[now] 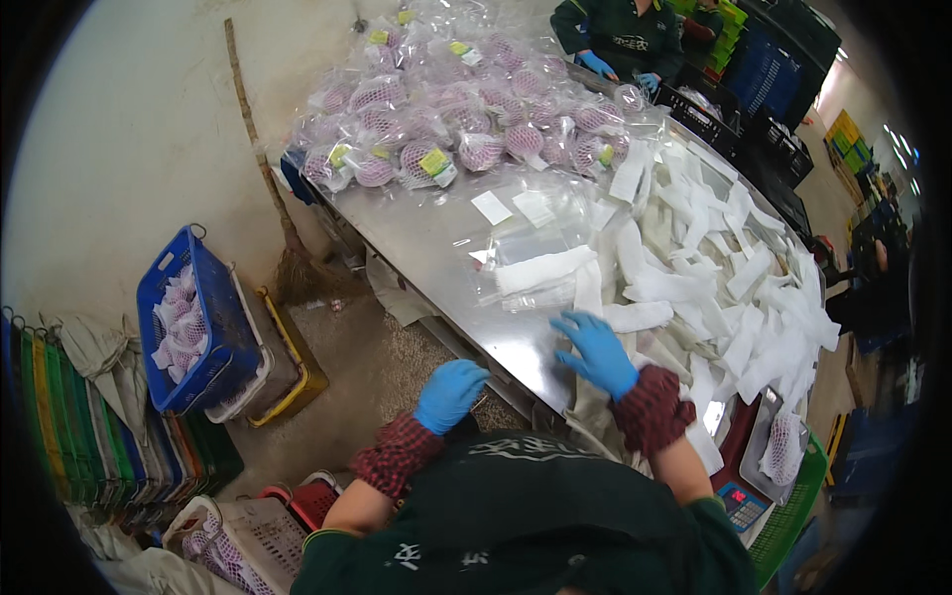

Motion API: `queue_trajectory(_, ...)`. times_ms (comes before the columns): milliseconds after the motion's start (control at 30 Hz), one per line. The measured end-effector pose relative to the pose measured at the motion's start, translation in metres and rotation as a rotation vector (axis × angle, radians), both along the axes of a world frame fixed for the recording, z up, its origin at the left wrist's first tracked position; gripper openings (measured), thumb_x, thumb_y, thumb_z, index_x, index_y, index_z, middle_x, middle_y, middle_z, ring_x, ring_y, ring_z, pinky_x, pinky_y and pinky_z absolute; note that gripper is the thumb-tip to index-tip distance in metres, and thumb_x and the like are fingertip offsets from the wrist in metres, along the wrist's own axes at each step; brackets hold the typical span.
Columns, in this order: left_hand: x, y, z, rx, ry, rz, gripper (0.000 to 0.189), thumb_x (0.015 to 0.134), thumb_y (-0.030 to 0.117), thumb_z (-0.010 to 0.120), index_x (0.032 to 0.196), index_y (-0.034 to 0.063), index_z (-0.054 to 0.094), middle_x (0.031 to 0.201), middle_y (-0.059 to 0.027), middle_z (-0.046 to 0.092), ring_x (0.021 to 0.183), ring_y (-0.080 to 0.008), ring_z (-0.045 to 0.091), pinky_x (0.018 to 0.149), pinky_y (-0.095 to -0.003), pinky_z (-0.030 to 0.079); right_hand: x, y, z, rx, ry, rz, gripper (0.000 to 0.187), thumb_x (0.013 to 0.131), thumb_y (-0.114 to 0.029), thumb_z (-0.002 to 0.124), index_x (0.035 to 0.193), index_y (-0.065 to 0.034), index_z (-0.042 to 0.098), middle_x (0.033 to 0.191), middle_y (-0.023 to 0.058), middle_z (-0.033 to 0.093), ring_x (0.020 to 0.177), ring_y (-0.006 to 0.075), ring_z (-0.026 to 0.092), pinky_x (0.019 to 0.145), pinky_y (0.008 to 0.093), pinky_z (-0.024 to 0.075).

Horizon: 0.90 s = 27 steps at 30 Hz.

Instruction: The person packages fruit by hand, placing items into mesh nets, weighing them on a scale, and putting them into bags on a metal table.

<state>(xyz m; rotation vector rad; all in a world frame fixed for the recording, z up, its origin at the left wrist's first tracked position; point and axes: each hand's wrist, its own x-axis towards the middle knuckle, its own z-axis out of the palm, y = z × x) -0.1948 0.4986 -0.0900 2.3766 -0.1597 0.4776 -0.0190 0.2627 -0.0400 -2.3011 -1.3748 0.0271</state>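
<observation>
My right hand (595,354), in a blue glove, hovers over the metal table's front part with its fingers spread and nothing in them. Just beyond it lie white foam net sleeves (547,271) on clear plastic bags (476,249). My left hand (451,396), also gloved, is off the table's near edge, its fingers close together; its palm side is hidden. Bare metal tabletop (416,230) shows ahead. Farther back is a heap of round produce in pink foam nets and clear bags (480,151), several with yellow-green labels. Two white labels (491,207) lie nearer.
Loose white foam sleeves (699,275) cover the table's right side. A scale (773,446) with a netted item stands at lower right, beside a green basket (799,513). At left are a blue crate (197,335) of netted produce and a broom (294,260). A co-worker (625,44) stands across.
</observation>
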Motion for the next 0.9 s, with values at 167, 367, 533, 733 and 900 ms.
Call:
queue_trajectory(167, -0.06, 0.068, 0.0, -0.03, 0.095, 0.249, 0.014, 0.083, 0.007, 0.062, 0.096, 0.0039, 0.064, 0.089, -0.0135, 0.061, 0.085, -0.0309, 0.06, 0.076, -0.0375, 0.048, 0.107, 0.073, -0.06, -0.424, -0.221, -0.044, 0.082, 0.076, -0.02, 0.067, 0.145, -0.0164, 0.024, 0.132, 0.0146, 0.046, 0.127, 0.0338, 0.038, 0.105, 0.0516, 0.0264)
queue_trajectory(367, -0.117, 0.1, -0.039, -0.246, 0.09, 0.58, 0.013, 0.082, 0.005, 0.064, 0.095, 0.0038, 0.064, 0.088, -0.0139, 0.061, 0.083, -0.029, 0.06, 0.075, -0.0363, 0.047, 0.166, 0.044, -0.048, -0.969, -0.143, -0.062, 0.039, 0.079, -0.015, 0.059, 0.118, -0.0197, 0.058, 0.109, 0.0111, 0.061, 0.104, 0.0318, 0.058, 0.094, 0.046, 0.0405)
queue_trajectory(533, -0.091, 0.12, -0.055, -0.342, 0.1, 0.571, 0.012, 0.083, 0.004, 0.063, 0.095, 0.002, 0.063, 0.088, -0.0142, 0.061, 0.083, -0.0273, 0.06, 0.075, -0.0348, 0.047, 0.205, -0.078, -0.01, -0.715, -0.343, -0.24, 0.021, 0.081, -0.013, 0.052, 0.094, -0.0183, 0.068, 0.087, 0.011, 0.063, 0.086, 0.0299, 0.062, 0.08, 0.0419, 0.0473)
queue_trajectory(733, 0.043, 0.143, -0.013, -0.311, 0.102, 0.243, 0.012, 0.083, 0.005, 0.063, 0.095, 0.0037, 0.063, 0.083, -0.0131, 0.06, 0.08, -0.0256, 0.06, 0.071, -0.0342, 0.047, 0.218, -0.154, 0.035, -0.518, -0.374, -0.628, 0.039, 0.072, 0.002, 0.051, 0.106, -0.0106, 0.065, 0.092, 0.0147, 0.061, 0.088, 0.0337, 0.058, 0.08, 0.0416, 0.0455)
queue_trajectory(900, 0.189, 0.117, -0.017, -0.175, 0.026, -0.22, 0.011, 0.081, 0.008, 0.064, 0.092, 0.0035, 0.063, 0.087, -0.0136, 0.061, 0.084, -0.031, 0.059, 0.075, -0.0371, 0.048, 0.222, -0.059, 0.013, -0.27, -0.187, -0.651, 0.032, 0.079, -0.013, 0.056, 0.11, -0.0083, 0.062, 0.103, 0.0146, 0.062, 0.092, 0.0321, 0.059, 0.08, 0.0408, 0.0475)
